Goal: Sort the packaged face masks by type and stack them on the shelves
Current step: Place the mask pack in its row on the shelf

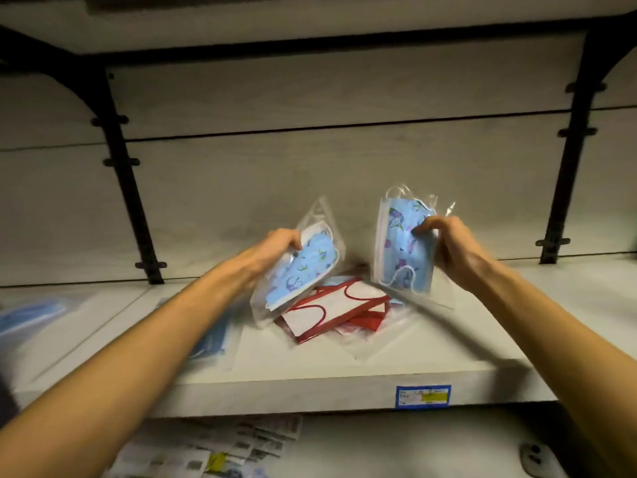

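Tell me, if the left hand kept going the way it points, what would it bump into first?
Probably the back wall of the shelf. The left hand, gripping a blue printed mask pack, points up and away above the red-trimmed packs. Depth is hard to judge.

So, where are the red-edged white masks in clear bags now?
The red-edged white masks in clear bags lie mid-shelf on the white shelf, below and between the two raised blue printed mask packs.

Both arms are stretched out forward, bare forearms coming in from the bottom corners and angling toward each other. Left hand [279,244] is curled, fingers and thumb pinching what it holds, knuckles up. Right hand [444,241] sits a bit higher, wrist bent, fingertips pinched tight together on its own load.
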